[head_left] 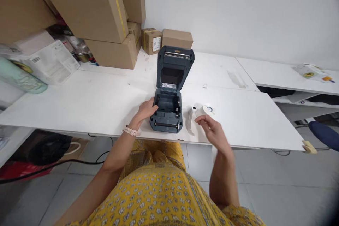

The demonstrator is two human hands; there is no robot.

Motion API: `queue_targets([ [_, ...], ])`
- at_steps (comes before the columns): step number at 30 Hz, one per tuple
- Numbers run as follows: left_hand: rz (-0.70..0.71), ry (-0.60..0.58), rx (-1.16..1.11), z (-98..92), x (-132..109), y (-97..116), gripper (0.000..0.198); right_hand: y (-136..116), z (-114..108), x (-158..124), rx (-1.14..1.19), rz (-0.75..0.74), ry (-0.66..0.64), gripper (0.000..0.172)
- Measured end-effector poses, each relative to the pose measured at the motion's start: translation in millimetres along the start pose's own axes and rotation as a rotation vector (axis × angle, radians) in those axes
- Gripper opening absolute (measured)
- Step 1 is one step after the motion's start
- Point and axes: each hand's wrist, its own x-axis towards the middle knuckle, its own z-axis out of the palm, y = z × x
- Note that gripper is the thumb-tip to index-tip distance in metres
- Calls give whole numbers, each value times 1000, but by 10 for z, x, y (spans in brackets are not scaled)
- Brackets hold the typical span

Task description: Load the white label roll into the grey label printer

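Observation:
A dark grey label printer (166, 122) stands on the white table with its lid (173, 65) raised, so its inner bay shows with no roll in it. My left hand (145, 109) grips the printer's left side, thumb over the rim. To the right of the printer, a small white paper roll (192, 113) trails a loose strip toward the table's front edge. Just beside it lies a larger white roll (203, 110), partly hidden by my right hand (210, 129). The fingers of that hand are pinched together close to both rolls; what they hold, if anything, I cannot make out.
Cardboard boxes (87, 14) are stacked at the back left, with two smaller cartons (177, 39) behind the printer. A white box (53, 61) and a mint-green bottle (23, 77) stand far left. Clear plastic (237, 78) lies at the back right. The table's front edge (246, 146) is close to me.

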Motion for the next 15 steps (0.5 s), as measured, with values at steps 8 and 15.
queue_targets([
  [8,8,-4,31,-4,5,16,54,767,793,74,290,279,335,62],
  [15,-2,-8,12,0,10,8,53,868,1005,599,260,215,383,73],
])
